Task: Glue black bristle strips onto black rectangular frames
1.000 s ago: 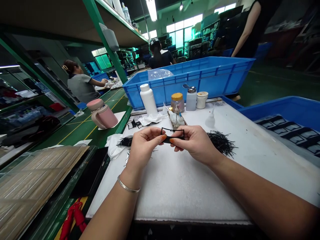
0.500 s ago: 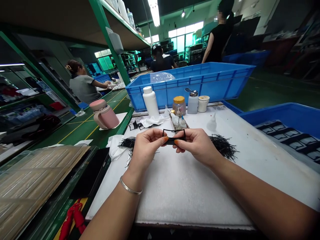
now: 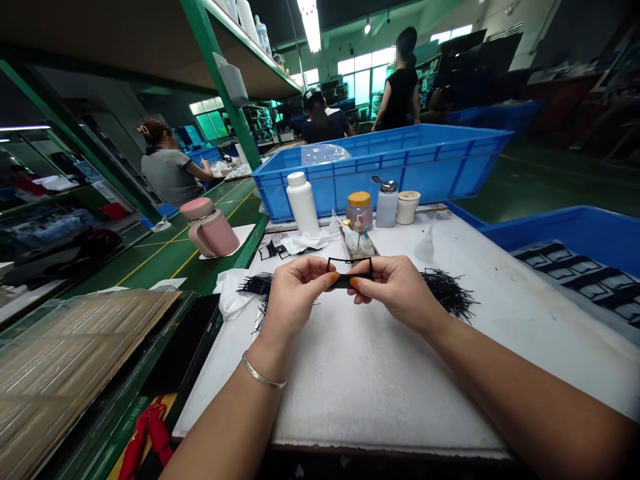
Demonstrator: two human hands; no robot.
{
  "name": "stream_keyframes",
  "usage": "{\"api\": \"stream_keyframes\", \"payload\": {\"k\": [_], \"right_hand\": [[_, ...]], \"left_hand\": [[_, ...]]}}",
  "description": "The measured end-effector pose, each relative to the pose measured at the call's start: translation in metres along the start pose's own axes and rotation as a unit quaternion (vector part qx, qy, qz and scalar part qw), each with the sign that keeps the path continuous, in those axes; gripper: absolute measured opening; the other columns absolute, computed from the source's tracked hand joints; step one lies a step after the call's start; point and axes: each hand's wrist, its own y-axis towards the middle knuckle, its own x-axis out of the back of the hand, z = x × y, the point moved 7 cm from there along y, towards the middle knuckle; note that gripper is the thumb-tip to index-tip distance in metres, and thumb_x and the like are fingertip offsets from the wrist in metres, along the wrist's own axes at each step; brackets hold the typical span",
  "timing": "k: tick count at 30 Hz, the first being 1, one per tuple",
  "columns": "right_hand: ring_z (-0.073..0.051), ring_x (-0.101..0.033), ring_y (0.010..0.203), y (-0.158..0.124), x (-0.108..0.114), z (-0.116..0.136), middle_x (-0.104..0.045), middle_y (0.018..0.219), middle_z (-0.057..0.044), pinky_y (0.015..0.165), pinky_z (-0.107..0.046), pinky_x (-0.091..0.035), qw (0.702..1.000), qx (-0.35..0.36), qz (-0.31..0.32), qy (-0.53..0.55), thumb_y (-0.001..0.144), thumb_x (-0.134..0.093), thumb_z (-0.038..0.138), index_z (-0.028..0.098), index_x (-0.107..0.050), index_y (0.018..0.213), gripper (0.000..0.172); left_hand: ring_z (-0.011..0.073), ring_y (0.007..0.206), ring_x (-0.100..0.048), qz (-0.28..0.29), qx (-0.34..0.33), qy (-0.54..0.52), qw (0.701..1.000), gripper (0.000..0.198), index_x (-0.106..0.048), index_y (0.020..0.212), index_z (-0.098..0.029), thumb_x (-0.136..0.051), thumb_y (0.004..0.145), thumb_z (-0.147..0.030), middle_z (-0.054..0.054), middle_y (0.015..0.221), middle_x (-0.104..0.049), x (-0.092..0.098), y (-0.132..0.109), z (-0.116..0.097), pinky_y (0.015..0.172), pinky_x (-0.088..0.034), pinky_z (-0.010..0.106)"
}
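Note:
Between both hands, above the middle of the white work surface (image 3: 350, 380), is a small black rectangular frame (image 3: 350, 261). My left hand (image 3: 300, 290) pinches its left end between thumb and fingers. At the other end, my right hand (image 3: 393, 287) grips it the same way, with the thumb along the lower bar. Fingers hide parts of the frame's ends and lower edge. A pile of thin black strips (image 3: 450, 293) lies beyond my right wrist. More black strips (image 3: 255, 285) lie left of my left hand, partly covered by it.
Behind the hands stand a white bottle (image 3: 303, 205), a yellow-lidded jar (image 3: 359, 208), a pump dispenser (image 3: 387, 205) and a blue crate (image 3: 390, 163). A pink mug (image 3: 213, 230) is at the left. Another blue bin (image 3: 575, 230) sits right. Several people are in the background.
My hands and the black frame are almost unmoved. In the background, the standing person has moved left, and the seated person at left has shifted an arm.

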Motion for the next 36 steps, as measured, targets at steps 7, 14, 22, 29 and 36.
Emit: {"api": "stream_keyframes", "payload": {"k": [7,14,22,29,36], "right_hand": [[-0.012,-0.064,0.057,0.0002,0.0007,-0.0015,-0.069,0.067,-0.003,0.055,-0.022,-0.051,1.000,0.012,-0.006,-0.012,0.076,-0.067,0.020,0.013,-0.070,0.083,0.011],[-0.013,-0.064,0.058,-0.0004,-0.0001,0.0009,-0.068,0.066,-0.003,0.055,-0.022,-0.052,1.000,0.014,0.001,-0.014,0.076,-0.067,0.020,0.013,-0.070,0.083,0.011],[-0.011,-0.063,0.055,0.0003,0.0001,0.0016,-0.067,0.063,-0.002,0.053,-0.020,-0.051,0.999,0.025,-0.008,-0.031,0.076,-0.066,0.019,0.012,-0.070,0.079,0.008],[-0.012,-0.063,0.055,-0.0001,0.0019,0.0013,-0.068,0.064,-0.002,0.053,-0.020,-0.051,0.999,0.023,-0.020,-0.045,0.075,-0.066,0.019,0.012,-0.070,0.081,0.010],[-0.012,-0.063,0.057,0.0017,-0.0011,0.0004,-0.069,0.069,-0.003,0.055,-0.022,-0.052,1.000,0.009,0.001,-0.009,0.076,-0.066,0.020,0.012,-0.070,0.087,0.014]], "left_hand": [[0.0153,0.069,-0.061,0.002,-0.002,0.003,1.000,0.012,-0.068,0.079,-0.015,-0.075,0.074,-0.023,0.004,0.074,-0.066,0.0001,-0.0008,-0.0001,0.064,-0.050,0.026],[0.0143,0.068,-0.061,0.001,-0.008,0.004,1.000,0.011,-0.068,0.079,-0.015,-0.075,0.074,-0.022,0.003,0.073,-0.066,0.0002,-0.0005,-0.0004,0.062,-0.048,0.024],[0.0126,0.066,-0.060,0.007,-0.012,0.008,1.000,0.009,-0.068,0.079,-0.015,-0.074,0.075,-0.021,0.002,0.070,-0.065,-0.0020,-0.0017,0.0001,0.061,-0.047,0.022],[0.0127,0.066,-0.060,0.004,-0.007,-0.001,1.000,0.009,-0.068,0.078,-0.015,-0.074,0.075,-0.021,0.002,0.071,-0.066,-0.0022,-0.0002,0.0011,0.061,-0.048,0.022],[0.0133,0.067,-0.061,-0.001,-0.003,-0.009,1.000,0.011,-0.069,0.079,-0.015,-0.075,0.074,-0.022,0.002,0.073,-0.067,0.0008,0.0005,0.0022,0.063,-0.049,0.023]]}}
